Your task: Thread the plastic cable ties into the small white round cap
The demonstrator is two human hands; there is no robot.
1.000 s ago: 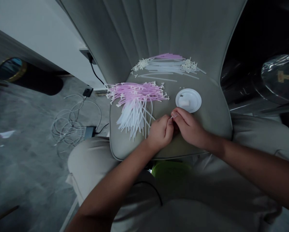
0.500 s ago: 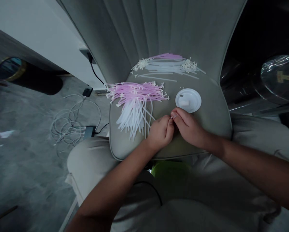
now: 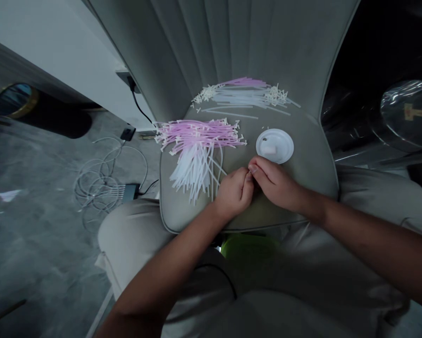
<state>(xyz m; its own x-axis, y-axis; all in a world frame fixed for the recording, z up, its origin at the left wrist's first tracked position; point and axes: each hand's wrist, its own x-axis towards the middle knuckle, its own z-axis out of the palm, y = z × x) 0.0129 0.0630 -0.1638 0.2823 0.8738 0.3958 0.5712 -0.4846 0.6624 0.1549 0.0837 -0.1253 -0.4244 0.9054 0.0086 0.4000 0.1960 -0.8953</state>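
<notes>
At the bottom of the frame, light-coloured trousers (image 3: 129, 234) cover the legs of a person seated before a padded chair (image 3: 292, 206), a black cord (image 3: 223, 273) curving across the lap. A green object (image 3: 249, 246) shows beneath the seat's front edge.

Just right of the frame's centre, the left hand (image 3: 235, 190) and right hand (image 3: 272, 183) meet over the seat, fingertips touching. The left fingers are curled tight with the thumb pressed against them; the right thumb and forefinger pinch together. Whatever lies between the fingertips is too small and hidden to identify.

Left of the hands, white tubes (image 3: 191, 173) fan toward the front of the seat, a few reaching close to the left hand. Beyond them, pink tubes (image 3: 197, 134) with white end pieces lie in a crosswise heap. A shallow white dish (image 3: 285, 148) sits just beyond the right hand, holding a small whitish block (image 3: 268, 150).

Farther back, at upper centre, pale tubes (image 3: 239, 99) stretch between two clusters of small white fittings (image 3: 276, 95), with loose pink pieces (image 3: 248, 82) behind, near the ribbed backrest (image 3: 232, 37).

At left, coiled cables (image 3: 98, 180) lie on the grey floor (image 3: 49, 188), and a black plug (image 3: 131, 83) sits in a wall socket.
</notes>
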